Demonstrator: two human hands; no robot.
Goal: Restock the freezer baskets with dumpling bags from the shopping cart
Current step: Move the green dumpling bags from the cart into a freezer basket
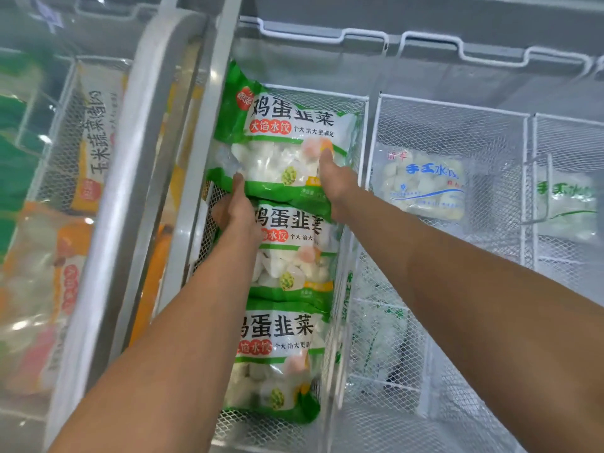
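Both hands grip top green dumpling bag | left | right

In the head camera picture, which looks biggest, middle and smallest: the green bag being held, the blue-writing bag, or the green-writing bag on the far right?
1. green bag, held by both hands
2. blue-writing bag
3. green-writing bag, cut off by the edge, so unsure

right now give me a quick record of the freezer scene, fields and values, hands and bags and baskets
left hand: grips the far green bag's near left edge
right hand: grips the same bag's right side
far green bag: held at the far end of the wire basket
green bags in that basket: three in a row
next basket: one clear bag with blue print
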